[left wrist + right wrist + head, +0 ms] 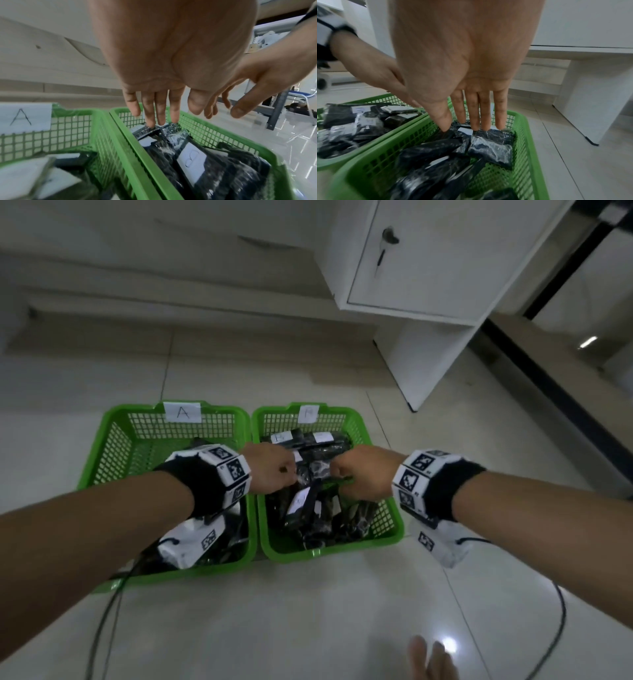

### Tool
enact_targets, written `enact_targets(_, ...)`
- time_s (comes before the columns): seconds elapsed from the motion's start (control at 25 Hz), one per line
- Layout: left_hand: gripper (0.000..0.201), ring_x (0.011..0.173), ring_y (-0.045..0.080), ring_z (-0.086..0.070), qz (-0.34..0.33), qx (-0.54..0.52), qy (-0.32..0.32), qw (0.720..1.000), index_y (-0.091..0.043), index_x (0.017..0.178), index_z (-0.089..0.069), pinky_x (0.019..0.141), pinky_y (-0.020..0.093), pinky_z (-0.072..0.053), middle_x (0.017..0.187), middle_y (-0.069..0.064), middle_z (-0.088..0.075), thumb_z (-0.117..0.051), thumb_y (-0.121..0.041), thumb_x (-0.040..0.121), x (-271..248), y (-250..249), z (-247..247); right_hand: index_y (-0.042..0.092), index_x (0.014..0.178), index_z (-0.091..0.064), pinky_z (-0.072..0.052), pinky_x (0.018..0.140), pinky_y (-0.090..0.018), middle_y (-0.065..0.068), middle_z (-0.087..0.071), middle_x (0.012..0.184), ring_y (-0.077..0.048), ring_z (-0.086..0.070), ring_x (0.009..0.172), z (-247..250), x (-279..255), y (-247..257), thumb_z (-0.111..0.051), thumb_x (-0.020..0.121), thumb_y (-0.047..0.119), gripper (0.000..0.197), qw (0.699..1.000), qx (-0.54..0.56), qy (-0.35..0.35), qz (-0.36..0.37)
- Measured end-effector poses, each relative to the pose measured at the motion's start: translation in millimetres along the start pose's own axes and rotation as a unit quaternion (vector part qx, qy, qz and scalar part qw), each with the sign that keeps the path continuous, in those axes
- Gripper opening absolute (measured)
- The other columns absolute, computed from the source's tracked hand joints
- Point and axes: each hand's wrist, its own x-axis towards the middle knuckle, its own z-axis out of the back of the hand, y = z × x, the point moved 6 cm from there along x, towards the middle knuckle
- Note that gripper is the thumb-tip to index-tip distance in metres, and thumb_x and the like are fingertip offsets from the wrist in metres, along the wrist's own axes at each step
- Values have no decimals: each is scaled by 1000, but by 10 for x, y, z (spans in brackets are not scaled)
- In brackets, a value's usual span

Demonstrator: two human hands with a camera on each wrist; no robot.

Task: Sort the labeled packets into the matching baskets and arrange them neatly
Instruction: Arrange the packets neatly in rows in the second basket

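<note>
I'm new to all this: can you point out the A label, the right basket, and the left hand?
A label point(182, 412): head view, middle of the paper.
Right basket point(390, 537): head view, near right rim.
Left hand point(270, 470): head view, back of the hand.

My left hand point(171, 56) w/ straight fingers point(161, 113) touching black packets point(197, 155) in right green basket point(205, 129); A-labelled basket point(77, 135) beside it.

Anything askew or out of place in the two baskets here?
Yes. In the right basket the packets lie jumbled, tilted and overlapping, not in rows. Both hands, left and right, reach in with straight fingers. Nothing looks spilled or torn.
</note>
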Motion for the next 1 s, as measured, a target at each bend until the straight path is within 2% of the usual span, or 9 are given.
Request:
enact_targets(0.12,27,107,20,-59,35,-38,-61,997,-21,115,-64,86,28,-47,119,-1,-64,-51,-38,98,36,82,268,13,106,-67,-53,77,-35,-8,-68,104,-28,-64,93,40,441,-220,-61,92,27,20,999,23,-40,13)
enact_targets(0.28,23,103,22,-62,101,-48,-129,985,-21,108,-66,88,33,-51,114,2,-67,-52,-34,95,141,257,372,11,100,-65,-50,68,-32,-10,-67,96,-30,-64,86,5,1092,-442,-61,90,21,15,998,-11,-36,43)
enact_targets(0.36,21,101,22,-63,139,-56,-136,979,-23,104,-67,88,36,-53,113,2,-68,-53,-33,93,202,320,288,10,98,-68,-56,72,-36,-12,-69,97,-31,-66,85,2,1383,-567,-61,88,18,15,997,-35,-44,58)
enact_targets(0.48,21,102,23,-63,171,-66,-136,974,-22,104,-67,89,37,-54,115,2,-67,-52,-29,92,269,333,259,13,91,-72,-55,70,-34,-11,-70,96,-29,-64,80,95,1713,-736,-62,88,19,12,995,-23,-54,82)
enact_targets(0.6,21,104,25,-63,198,-64,-120,971,-16,107,-65,88,36,-54,114,4,-65,-51,-24,93,402,301,213,14,94,-74,-59,79,-41,-11,-72,100,-31,-68,86,126,1827,-812,-65,84,24,17,994,-21,-23,104)
enact_targets(0.72,24,108,27,-61,196,-66,-110,972,-15,111,-64,89,34,-52,119,7,-62,-53,-23,91,629,318,63,11,92,-73,-60,78,-42,-14,-72,97,-33,-69,84,129,1818,-838,-64,81,25,20,995,6,-3,102)
enact_targets(0.84,29,114,28,-58,176,-70,-104,976,-14,118,-62,95,37,-50,125,8,-58,-52,-19,91,948,346,-61,10,99,-70,-56,81,-37,-14,-69,104,-32,-65,92,80,1800,-887,-63,85,19,18,985,141,-100,28)
enact_targets(0.92,38,125,30,-51,162,-59,-103,980,-13,127,-57,103,39,-45,134,10,-52,-51,-17,90,1154,373,-132,7,114,-65,-52,90,-41,-15,-63,115,-35,-58,106,-187,1704,-837,-62,86,18,30,956,222,-193,-7)
enact_targets(1.0,49,134,31,-41,144,-42,-70,986,-20,138,-48,109,44,-38,143,8,-43,-53,-23,89,1380,368,-211,6,123,-60,-48,94,-46,-16,-58,123,-37,-51,115,-559,1596,-811,-60,85,21,41,949,213,-231,-13)
